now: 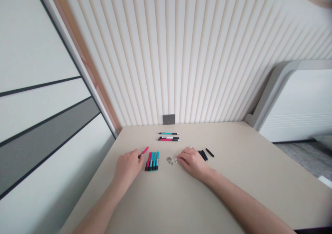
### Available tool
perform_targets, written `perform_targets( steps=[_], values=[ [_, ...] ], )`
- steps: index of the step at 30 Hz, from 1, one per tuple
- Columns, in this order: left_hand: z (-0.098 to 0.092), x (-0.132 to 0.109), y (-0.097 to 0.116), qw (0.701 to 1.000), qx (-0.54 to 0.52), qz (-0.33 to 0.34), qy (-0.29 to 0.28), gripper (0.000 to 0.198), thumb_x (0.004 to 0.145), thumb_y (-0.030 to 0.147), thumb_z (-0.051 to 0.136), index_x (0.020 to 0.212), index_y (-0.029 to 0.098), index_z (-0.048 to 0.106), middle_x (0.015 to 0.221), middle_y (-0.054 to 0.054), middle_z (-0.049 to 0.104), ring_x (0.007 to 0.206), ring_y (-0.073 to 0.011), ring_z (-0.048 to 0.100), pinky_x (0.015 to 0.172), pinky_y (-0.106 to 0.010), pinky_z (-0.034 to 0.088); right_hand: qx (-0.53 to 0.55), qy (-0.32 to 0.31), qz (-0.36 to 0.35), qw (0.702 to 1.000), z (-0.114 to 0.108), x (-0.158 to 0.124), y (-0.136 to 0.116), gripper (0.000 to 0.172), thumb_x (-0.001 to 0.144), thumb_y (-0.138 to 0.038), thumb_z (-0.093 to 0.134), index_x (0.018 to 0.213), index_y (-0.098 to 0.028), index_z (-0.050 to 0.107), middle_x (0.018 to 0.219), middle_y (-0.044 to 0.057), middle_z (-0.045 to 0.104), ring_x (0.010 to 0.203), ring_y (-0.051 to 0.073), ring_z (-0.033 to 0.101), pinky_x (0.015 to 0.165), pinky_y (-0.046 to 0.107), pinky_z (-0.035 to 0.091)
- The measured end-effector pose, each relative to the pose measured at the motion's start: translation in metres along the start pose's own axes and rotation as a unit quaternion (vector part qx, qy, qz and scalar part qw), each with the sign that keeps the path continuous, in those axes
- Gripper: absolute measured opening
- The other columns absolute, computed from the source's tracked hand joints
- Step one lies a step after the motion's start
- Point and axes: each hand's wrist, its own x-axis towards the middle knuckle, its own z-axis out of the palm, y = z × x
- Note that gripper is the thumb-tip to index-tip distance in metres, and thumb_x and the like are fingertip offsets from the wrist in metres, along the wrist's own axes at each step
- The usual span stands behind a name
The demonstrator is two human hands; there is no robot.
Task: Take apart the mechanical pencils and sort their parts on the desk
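Note:
My left hand [129, 163] is closed around a pink pen barrel [145, 150] with a black end, tilted up to the right. Just right of it, a row of pen barrels [152, 161], pink and turquoise with black ends, lies side by side. My right hand [192, 160] rests low on the table with its fingers bent together beside small white parts [176, 160]; whatever is between the fingertips is hidden. A small heap of grey metal parts [169, 160] sits between the hands. Partly behind my right hand lie several black pen grips [203, 155], one of them apart [210, 152].
Farther back on the beige table [155, 199] lie whole pens, a turquoise one [168, 133] above a white one [169, 137] and a pink one [168, 140]. A dark wall socket [168, 119] is set in the ribbed wall. A cabinet stands along the left side.

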Motion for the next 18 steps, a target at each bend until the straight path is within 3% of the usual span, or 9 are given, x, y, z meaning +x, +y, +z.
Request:
perform_targets(
  steps=[7, 18],
  values=[
    [0.005, -0.023, 0.003, 0.998, 0.011, 0.037, -0.048, 0.034, 0.092, 0.037, 0.039, 0.074, 0.019, 0.062, 0.067, -0.01, 0.069, 0.065, -0.0278, 0.066, 0.061, -0.032, 0.04, -0.003, -0.001, 0.013, 1.0, -0.006, 0.001, -0.001, 0.018, 0.096, -0.025, 0.05, 0.095, -0.023, 0.068, 0.091, 0.005, 0.068, 0.087, 0.019, 0.059, 0.083, 0.034, 0.037],
    [0.016, -0.028, -0.003, 0.994, -0.067, 0.05, -0.07, 0.036, 0.094, 0.044, 0.039, 0.075, 0.019, 0.059, 0.067, -0.007, 0.066, 0.062, -0.0243, 0.064, 0.058, -0.03, 0.036, -0.01, 0.011, 0.031, 0.999, -0.007, 0.001, 0.008, 0.018, 0.096, -0.024, 0.049, 0.095, -0.022, 0.067, 0.092, 0.005, 0.069, 0.088, 0.019, 0.06, 0.082, 0.034, 0.039]
  ],
)
